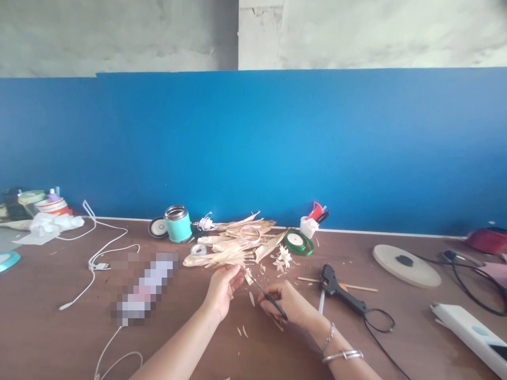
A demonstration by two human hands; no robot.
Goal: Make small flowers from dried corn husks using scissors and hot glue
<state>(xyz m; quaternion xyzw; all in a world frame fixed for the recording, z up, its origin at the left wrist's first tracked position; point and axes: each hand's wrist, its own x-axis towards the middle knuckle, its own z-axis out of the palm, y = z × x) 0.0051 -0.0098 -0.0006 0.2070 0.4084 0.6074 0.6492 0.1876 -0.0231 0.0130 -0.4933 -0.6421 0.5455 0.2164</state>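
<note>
My left hand [224, 287] pinches a small pale piece of husk [249, 276] between thumb and fingers. Scissors with dark handles [275, 307] are gripped in my right hand [289, 303], their blades pointing up and left toward that piece. Behind both hands lies a pile of dried husks [222, 256], with a ring of tape [250, 234] on top. A pale husk flower [283, 256] sits just right of the pile. Small cut slivers [252, 299] are scattered around and below my hands.
A turquoise jar [178, 227] stands behind left. Green ribbon [298, 243] and a white cup of pens [308, 227] are at the back. To the right lie a black glue gun [340, 293], its cord, a round lid [406, 265] and a white box [471, 338]. White cables [95, 258] trail left.
</note>
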